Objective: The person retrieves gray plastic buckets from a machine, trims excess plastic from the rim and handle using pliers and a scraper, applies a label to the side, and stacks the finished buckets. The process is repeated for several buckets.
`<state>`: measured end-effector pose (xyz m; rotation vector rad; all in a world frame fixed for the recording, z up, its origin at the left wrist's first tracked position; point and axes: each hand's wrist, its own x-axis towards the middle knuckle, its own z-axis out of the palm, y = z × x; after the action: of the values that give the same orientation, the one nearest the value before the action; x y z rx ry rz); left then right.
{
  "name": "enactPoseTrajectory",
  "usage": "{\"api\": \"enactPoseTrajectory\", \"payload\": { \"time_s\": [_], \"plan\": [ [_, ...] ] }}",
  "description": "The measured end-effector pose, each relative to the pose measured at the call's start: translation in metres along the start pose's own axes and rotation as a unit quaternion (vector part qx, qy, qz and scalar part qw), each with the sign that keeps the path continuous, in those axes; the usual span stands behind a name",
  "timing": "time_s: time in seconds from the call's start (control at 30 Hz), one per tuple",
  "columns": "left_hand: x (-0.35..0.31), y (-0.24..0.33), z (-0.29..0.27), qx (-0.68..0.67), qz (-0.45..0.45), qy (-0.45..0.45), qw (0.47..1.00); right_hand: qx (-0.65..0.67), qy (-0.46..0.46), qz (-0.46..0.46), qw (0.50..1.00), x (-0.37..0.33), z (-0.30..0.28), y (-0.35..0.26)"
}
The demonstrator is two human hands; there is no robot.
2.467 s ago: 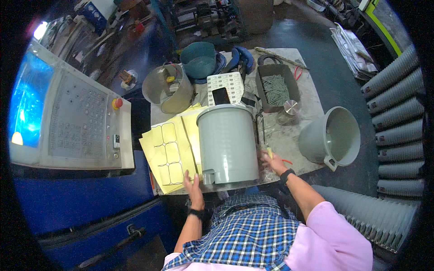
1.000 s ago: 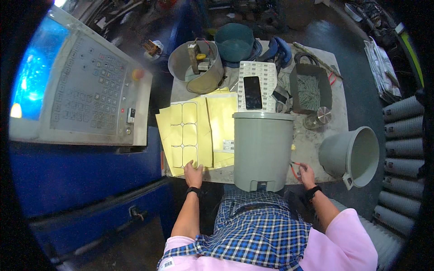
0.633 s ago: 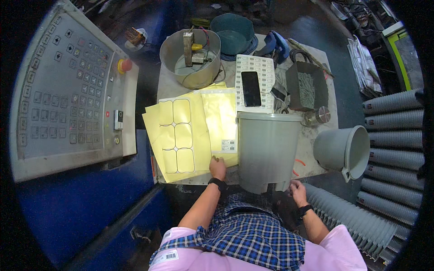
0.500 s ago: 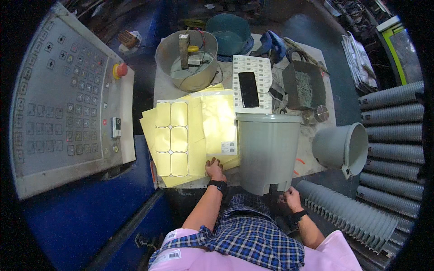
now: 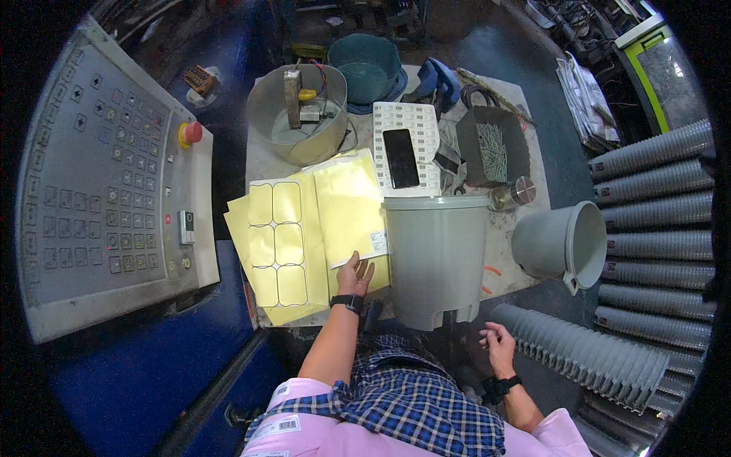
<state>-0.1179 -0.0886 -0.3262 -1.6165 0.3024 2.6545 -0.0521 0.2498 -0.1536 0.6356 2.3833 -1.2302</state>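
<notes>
My left hand [image 5: 355, 276] is over the near edge of yellow label sheets, palm partly turned up and fingers apart. Its fingertips touch the lower edge of the right-hand yellow sheet [image 5: 349, 209], which bears a small white label. Left of it lies a yellow sheet with outlined rounded labels [image 5: 289, 244]. A grey plastic bucket [image 5: 435, 259] stands upside down at the table's front edge, right of that hand. My right hand [image 5: 499, 346] hovers below and right of the bucket, fingers loosely bent and apart, nothing visible in them.
A second grey bucket [image 5: 544, 242] lies on its side at the right, near stacked grey buckets [image 5: 586, 350]. Farther back on the table [image 5: 502, 263] are a phone [image 5: 401, 158], a box of nails [image 5: 476, 141] and a round tub [image 5: 316, 145]. A control panel [image 5: 99, 175] borders the left.
My left hand has moved up at the sheets' edge, its palm turning upward. My right hand has come away from the bucket's lower edge. The whole view has shifted slightly.
</notes>
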Motion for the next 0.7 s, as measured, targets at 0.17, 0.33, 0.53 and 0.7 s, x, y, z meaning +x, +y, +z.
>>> {"api": "enactPoseTrajectory", "payload": {
  "time_s": [0.17,0.33,0.53,0.7],
  "plan": [
    [-0.069,0.034,0.006,0.105,0.166,-0.114,0.974,0.015,-0.131,-0.219,0.967,-0.012,0.045,-0.114],
    [-0.136,0.033,0.003,0.08,0.214,-0.154,0.961,-0.068,-0.194,-0.392,0.897,0.007,0.151,-0.179],
    [-0.155,0.024,-0.014,0.059,0.182,-0.202,0.961,-0.174,-0.166,-0.405,0.882,0.003,0.183,-0.169],
    [-0.154,0.026,-0.022,0.069,0.167,-0.22,0.959,-0.178,-0.179,-0.358,0.899,0.0,0.187,-0.163]
  ]
}}
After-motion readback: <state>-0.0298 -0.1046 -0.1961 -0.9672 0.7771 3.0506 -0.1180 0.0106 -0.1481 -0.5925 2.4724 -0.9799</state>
